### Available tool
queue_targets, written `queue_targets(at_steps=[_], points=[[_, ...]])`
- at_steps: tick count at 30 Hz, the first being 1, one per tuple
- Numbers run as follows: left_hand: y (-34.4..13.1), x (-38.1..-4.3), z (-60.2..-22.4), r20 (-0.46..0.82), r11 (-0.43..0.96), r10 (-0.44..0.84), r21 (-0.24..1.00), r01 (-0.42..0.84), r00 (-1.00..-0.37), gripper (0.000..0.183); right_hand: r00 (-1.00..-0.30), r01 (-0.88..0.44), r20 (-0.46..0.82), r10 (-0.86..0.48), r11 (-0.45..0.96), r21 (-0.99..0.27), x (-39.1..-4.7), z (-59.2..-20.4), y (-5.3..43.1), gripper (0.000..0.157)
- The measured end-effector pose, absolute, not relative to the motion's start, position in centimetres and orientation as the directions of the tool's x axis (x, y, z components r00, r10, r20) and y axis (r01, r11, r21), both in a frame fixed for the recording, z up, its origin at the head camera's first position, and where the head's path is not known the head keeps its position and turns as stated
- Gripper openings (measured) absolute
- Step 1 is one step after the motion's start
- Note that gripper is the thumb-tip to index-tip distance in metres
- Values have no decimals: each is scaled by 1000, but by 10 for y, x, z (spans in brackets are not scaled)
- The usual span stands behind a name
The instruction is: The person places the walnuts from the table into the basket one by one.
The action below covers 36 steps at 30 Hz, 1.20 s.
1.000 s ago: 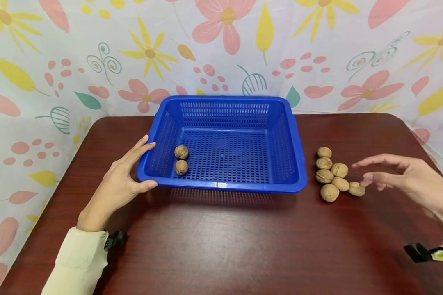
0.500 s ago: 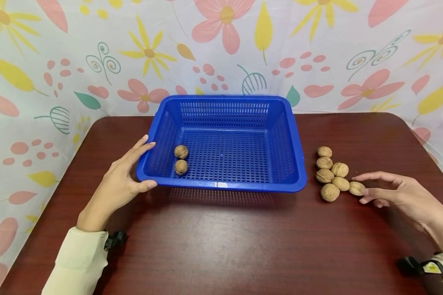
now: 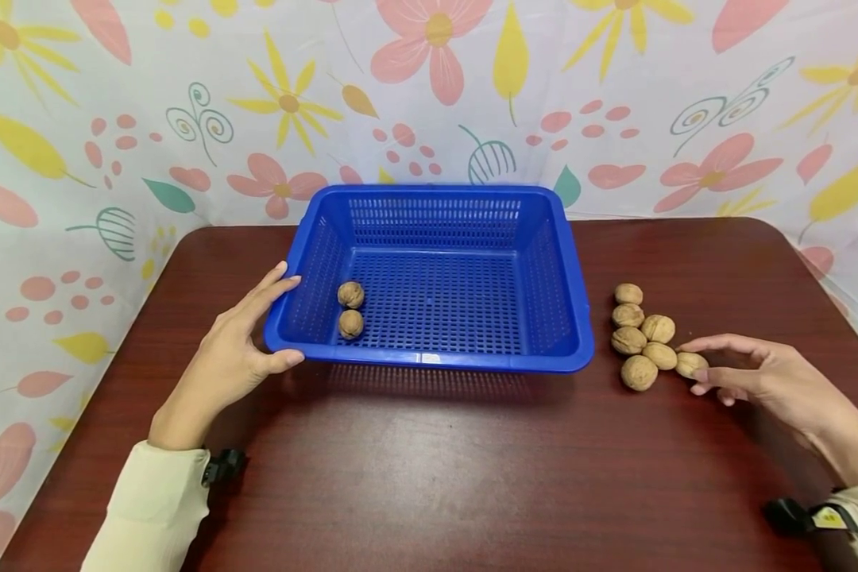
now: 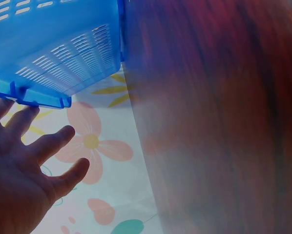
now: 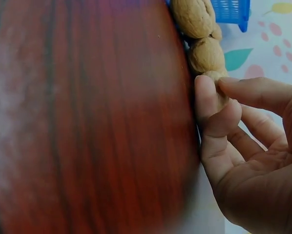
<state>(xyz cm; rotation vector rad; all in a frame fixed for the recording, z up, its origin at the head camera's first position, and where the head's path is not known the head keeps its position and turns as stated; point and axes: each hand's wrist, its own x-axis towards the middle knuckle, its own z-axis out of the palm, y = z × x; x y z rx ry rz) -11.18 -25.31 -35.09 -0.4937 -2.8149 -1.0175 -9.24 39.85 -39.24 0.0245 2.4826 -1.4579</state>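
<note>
So the walnut point(image 3: 688, 365) that matters is the one at the right end of the little cluster point(image 3: 628, 340), on the tabletop point(image 3: 443, 469) between the blue basket point(image 3: 500, 363) and the right edge. It's just left of the right hand point(image 3: 782, 385), way nearer than the left, and looks lightly pinched between thumb and finger. Left hand point(image 3: 232, 342) isn't clenched, just straight, spread fingers resting on the basket's left rim. The walnut's long axis runs roughly left-right: one end touches its neighbour, the other points toward the tabletop's right edge.
</note>
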Motion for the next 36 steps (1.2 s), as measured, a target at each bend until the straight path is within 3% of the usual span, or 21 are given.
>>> queue_targets(at_steps=[13,18,28,36], points=[[-253,-111,-349,210,723,263,603,336,-942,93,-980,113,-169,-103,410,-905,-96,-377,401,35],[-252,-111,-349,206,722,266,605,336,-942,92,-988,78,-134,-77,499,-863,-105,-358,389,33],[-253,-109,-347,202,726,260,604,329,-944,91,-983,-108,34,-183,411,-905,-138,-307,347,32],[-252,-109,-348,201,724,265,605,332,-943,91,-963,-138,38,-265,370,-919,-170,-260,290,30]])
